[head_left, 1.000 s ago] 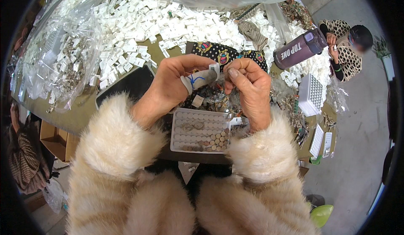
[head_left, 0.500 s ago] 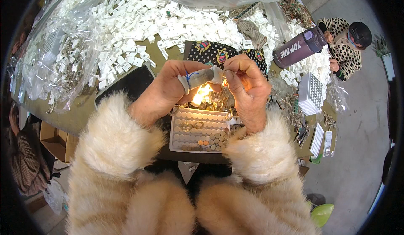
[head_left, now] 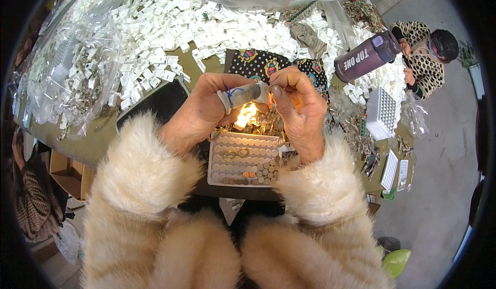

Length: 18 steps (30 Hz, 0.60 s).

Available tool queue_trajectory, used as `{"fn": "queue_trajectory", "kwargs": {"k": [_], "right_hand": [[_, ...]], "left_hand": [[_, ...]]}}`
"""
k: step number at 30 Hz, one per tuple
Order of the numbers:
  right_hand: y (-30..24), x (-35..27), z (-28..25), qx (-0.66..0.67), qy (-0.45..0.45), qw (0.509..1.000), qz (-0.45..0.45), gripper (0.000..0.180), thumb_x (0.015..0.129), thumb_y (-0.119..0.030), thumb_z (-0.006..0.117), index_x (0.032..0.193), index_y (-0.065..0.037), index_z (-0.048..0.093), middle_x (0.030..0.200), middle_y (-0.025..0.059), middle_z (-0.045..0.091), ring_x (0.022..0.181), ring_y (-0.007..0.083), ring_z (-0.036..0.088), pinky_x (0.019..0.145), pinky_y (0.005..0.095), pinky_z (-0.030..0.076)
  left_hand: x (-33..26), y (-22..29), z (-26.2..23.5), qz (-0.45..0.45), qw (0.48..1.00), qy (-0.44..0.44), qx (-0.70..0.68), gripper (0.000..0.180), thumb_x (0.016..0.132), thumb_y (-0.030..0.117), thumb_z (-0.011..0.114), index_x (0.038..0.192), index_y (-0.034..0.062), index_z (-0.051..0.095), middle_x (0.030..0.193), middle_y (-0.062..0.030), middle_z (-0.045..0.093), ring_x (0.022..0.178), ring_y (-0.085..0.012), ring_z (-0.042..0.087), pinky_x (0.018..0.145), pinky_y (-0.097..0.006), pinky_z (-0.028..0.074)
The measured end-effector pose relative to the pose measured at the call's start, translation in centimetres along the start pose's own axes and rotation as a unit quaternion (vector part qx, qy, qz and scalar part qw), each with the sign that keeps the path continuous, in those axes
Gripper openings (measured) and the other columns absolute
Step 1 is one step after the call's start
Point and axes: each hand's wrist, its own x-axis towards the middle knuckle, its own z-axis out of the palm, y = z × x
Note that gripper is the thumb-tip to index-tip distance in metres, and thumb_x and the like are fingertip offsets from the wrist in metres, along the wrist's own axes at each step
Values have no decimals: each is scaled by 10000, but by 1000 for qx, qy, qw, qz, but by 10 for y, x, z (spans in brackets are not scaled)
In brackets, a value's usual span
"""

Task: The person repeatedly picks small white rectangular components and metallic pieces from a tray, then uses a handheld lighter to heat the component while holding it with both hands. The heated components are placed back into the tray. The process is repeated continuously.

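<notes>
My left hand [head_left: 199,105] is closed around a small white plastic piece [head_left: 263,91]. A grey cover [head_left: 245,96] wraps its thumb, with blue thread tied around it. My right hand [head_left: 304,114] pinches at the right end of that piece; whatever lies between its fingertips is too small to make out. Just beneath the hands is a bright yellow glow [head_left: 246,117] over loose metal bits. Nearer me stands a white tray [head_left: 211,172] with rows of round discs [head_left: 266,171] and a few thin metal rings [head_left: 235,154].
A large heap of small white plastic pieces [head_left: 155,25] covers the far table. Plastic bags [head_left: 77,92], a dark flat tray [head_left: 157,103], a polka-dot cloth [head_left: 253,64], a purple bottle [head_left: 364,59] and white gridded trays [head_left: 381,114] surround my hands. Another person [head_left: 429,56] is at far right.
My right hand has shifted slightly left and closer to the white piece, with its fingers bent a little differently. My left hand stays nearly in place, its thumb tilted slightly.
</notes>
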Motion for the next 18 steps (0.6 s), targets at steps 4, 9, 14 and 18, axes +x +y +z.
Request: {"fn": "queue_trajectory", "kwargs": {"k": [4,9,14,18], "right_hand": [[-3,1,1,14,35,999,-6,107,919,121,577,954,19,579,955,62,622,815,111,626,712,251,525],[-4,1,2,96,75,990,69,137,926,116,595,1046,49,598,1017,89,623,842,112,636,719,262,558],[-7,1,-5,24,15,1000,14,204,915,156,577,1058,56,683,1034,87,615,833,121,642,725,233,542],[-5,1,-4,47,40,997,43,183,928,137,571,1052,56,679,1031,84,620,809,116,643,707,229,537]], "left_hand": [[2,1,1,16,999,21,43,214,951,78,631,1143,13,699,913,-123,728,521,-34,481,447,-182,329],[3,1,3,-8,994,49,100,244,927,112,682,1150,14,698,878,-54,711,536,-21,486,434,-178,310],[2,0,3,38,998,27,44,318,898,171,746,1167,9,692,875,-1,694,564,-1,483,457,-170,316],[1,-1,0,49,998,13,47,296,931,170,699,1176,6,678,923,-60,717,552,-15,478,458,-172,320]]}}
